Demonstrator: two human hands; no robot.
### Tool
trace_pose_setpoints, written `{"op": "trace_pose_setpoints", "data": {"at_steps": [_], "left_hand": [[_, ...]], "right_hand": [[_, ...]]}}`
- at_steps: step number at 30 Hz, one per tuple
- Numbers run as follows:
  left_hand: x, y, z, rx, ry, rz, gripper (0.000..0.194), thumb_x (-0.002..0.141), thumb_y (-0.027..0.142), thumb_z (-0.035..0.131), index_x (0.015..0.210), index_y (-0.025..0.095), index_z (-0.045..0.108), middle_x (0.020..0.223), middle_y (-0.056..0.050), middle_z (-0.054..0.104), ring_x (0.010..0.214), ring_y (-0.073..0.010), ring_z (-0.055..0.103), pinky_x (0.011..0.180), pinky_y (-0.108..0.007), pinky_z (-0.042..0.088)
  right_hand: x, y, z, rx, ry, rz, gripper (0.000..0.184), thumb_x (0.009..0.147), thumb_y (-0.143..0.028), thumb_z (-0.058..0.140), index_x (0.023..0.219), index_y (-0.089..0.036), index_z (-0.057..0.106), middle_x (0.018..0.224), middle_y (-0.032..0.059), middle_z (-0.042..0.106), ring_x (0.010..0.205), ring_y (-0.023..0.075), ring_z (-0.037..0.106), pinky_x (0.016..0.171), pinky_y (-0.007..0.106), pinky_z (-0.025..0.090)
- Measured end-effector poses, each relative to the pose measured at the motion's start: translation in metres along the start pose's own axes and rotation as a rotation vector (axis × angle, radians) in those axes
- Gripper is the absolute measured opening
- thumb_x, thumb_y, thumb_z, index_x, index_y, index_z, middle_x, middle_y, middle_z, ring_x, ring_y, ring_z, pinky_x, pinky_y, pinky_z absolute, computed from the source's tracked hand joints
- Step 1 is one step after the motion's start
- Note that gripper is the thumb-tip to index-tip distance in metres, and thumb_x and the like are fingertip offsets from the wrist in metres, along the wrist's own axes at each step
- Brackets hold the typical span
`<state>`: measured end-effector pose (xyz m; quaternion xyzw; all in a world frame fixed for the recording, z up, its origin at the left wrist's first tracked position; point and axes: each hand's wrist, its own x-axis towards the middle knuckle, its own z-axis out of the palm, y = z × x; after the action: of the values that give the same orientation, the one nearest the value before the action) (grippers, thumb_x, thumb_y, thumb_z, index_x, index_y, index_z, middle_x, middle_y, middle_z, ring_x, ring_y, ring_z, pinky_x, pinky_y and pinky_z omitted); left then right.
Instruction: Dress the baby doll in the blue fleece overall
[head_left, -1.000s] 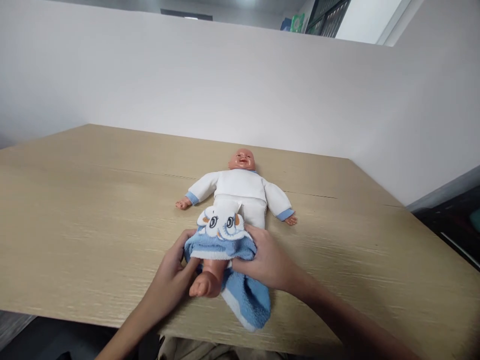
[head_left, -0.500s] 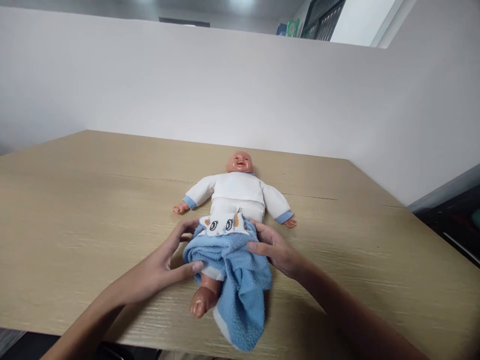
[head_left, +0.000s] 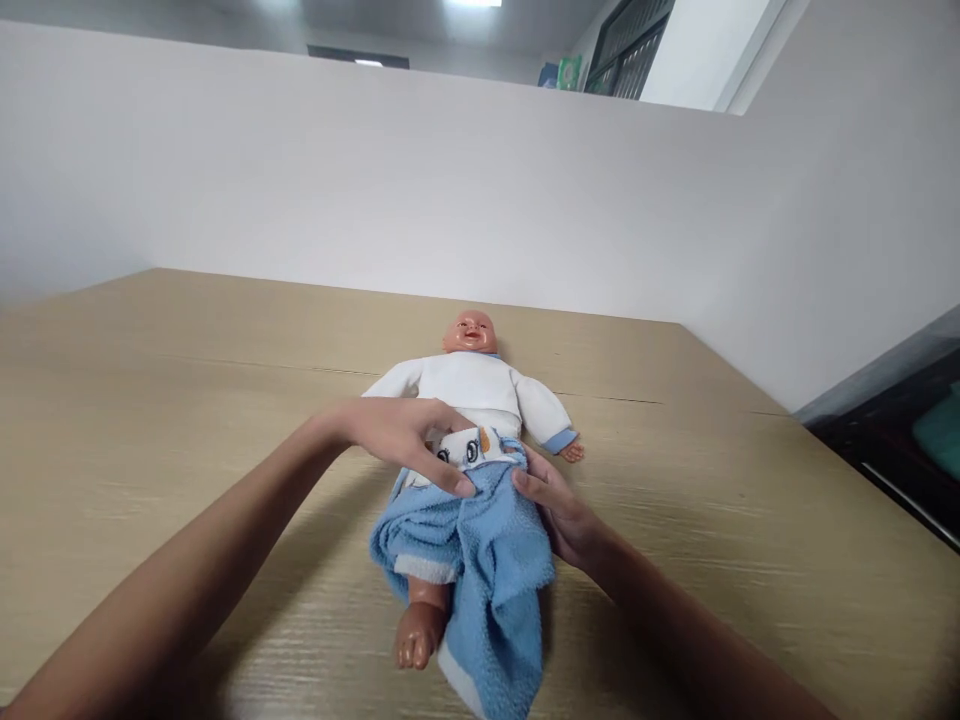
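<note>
A baby doll (head_left: 469,380) in a white top with blue cuffs lies on its back, feet towards me. Blue fleece trousers (head_left: 487,530) with an animal face on the white waistband are partly on it. One bare foot (head_left: 421,632) sticks out of a white-cuffed leg; the other trouser leg hangs flat, with no foot showing. My left hand (head_left: 409,435) reaches across the doll's waist, thumb on the blue cloth and fingers at the waistband, their tips partly hidden. At the waistband's right side, my right hand (head_left: 551,500) pinches the cloth between thumb and fingers.
The doll rests on a wide wooden table (head_left: 225,400) with a seam across it. Behind stands a white partition wall (head_left: 375,180). Dark items with something green (head_left: 941,430) lie beyond the table's right edge.
My left hand has moved from the trousers' left side up and right over the waistband. The waistband's right side sits a little higher, and the bare foot shows lower in view.
</note>
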<state>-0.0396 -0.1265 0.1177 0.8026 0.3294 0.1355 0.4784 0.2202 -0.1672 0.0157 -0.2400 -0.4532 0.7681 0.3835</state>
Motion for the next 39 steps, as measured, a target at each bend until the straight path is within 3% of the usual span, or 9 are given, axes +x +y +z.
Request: {"op": "trace_pose_setpoints", "data": {"at_steps": [3,6,8,11,16,25,30,32,39], "left_hand": [[0.024,-0.007,0.000,-0.215,-0.287,0.047,0.031,0.078,0.035,0.097,0.096,0.020,0.077,0.086,0.001,0.074,0.078,-0.0172,0.066,0.072,-0.024,0.053],[0.037,-0.015,0.010,-0.384,-0.316,0.075,0.034,0.076,0.026,0.098,0.099,0.020,0.075,0.087,0.002,0.074,0.080,-0.0155,0.068,0.074,-0.021,0.054],[0.040,-0.019,0.017,-0.449,-0.356,0.074,0.041,0.074,0.023,0.100,0.106,0.021,0.075,0.094,0.001,0.077,0.086,-0.0163,0.070,0.077,-0.021,0.057],[0.040,-0.023,0.022,-0.436,-0.412,0.078,0.045,0.072,0.026,0.101,0.111,0.022,0.077,0.099,0.001,0.080,0.089,-0.0183,0.073,0.081,-0.023,0.060],[0.038,-0.027,0.021,-0.276,-0.454,0.071,0.039,0.075,0.038,0.100,0.106,0.022,0.083,0.108,-0.001,0.084,0.100,-0.0250,0.078,0.094,-0.029,0.064],[0.035,-0.033,0.020,-0.301,-0.356,0.148,0.036,0.088,0.045,0.089,0.114,0.021,0.083,0.112,-0.003,0.084,0.109,-0.0269,0.077,0.101,-0.033,0.063],[0.033,-0.034,0.022,-0.313,-0.429,0.075,0.036,0.079,0.042,0.097,0.104,0.020,0.084,0.100,-0.003,0.085,0.090,-0.0234,0.079,0.082,-0.028,0.067],[0.033,-0.035,0.023,-0.308,-0.433,0.067,0.040,0.076,0.040,0.100,0.108,0.021,0.085,0.105,-0.004,0.087,0.095,-0.0249,0.081,0.085,-0.029,0.068],[0.034,-0.039,0.026,-0.299,-0.358,0.130,0.034,0.090,0.046,0.089,0.115,0.022,0.086,0.115,-0.003,0.086,0.106,-0.0254,0.081,0.102,-0.034,0.065]], "right_hand": [[0.000,-0.009,-0.014,-0.147,-0.153,0.041,0.064,0.083,-0.051,0.095,0.133,-0.021,0.068,0.116,0.0050,0.079,0.106,0.0206,0.075,0.095,0.028,0.057],[-0.004,-0.024,-0.033,-0.346,-0.427,0.209,0.051,0.084,-0.050,0.095,0.115,-0.016,0.075,0.103,0.0024,0.077,0.095,0.0178,0.072,0.090,0.027,0.056],[-0.008,-0.033,-0.041,-0.406,-0.491,0.271,0.044,0.086,-0.050,0.093,0.104,-0.014,0.076,0.094,0.0003,0.073,0.085,0.0146,0.069,0.085,0.026,0.055],[-0.012,-0.036,-0.039,-0.314,-0.332,0.182,0.049,0.081,-0.056,0.096,0.102,-0.016,0.075,0.091,-0.0008,0.070,0.078,0.0124,0.063,0.075,0.023,0.051],[-0.010,-0.027,-0.027,-0.138,-0.065,0.096,0.058,0.087,-0.061,0.090,0.127,-0.023,0.072,0.107,0.0032,0.074,0.086,0.0147,0.066,0.075,0.023,0.051],[-0.016,-0.042,-0.039,-0.290,-0.323,0.259,0.057,0.077,-0.060,0.097,0.108,-0.016,0.077,0.089,-0.0016,0.067,0.074,0.0117,0.059,0.066,0.021,0.048],[-0.012,-0.036,-0.031,-0.053,0.085,0.035,0.047,0.083,-0.054,0.095,0.112,-0.023,0.075,0.094,-0.0009,0.071,0.083,0.0142,0.065,0.078,0.023,0.053],[-0.011,-0.036,-0.031,-0.072,0.101,0.060,0.043,0.088,-0.055,0.090,0.114,-0.024,0.075,0.096,-0.0003,0.071,0.084,0.0145,0.065,0.080,0.024,0.053],[-0.024,-0.050,-0.032,-0.460,-0.400,0.329,0.061,0.072,-0.063,0.098,0.106,-0.018,0.076,0.094,0.0000,0.070,0.083,0.0159,0.064,0.074,0.026,0.055]]}}
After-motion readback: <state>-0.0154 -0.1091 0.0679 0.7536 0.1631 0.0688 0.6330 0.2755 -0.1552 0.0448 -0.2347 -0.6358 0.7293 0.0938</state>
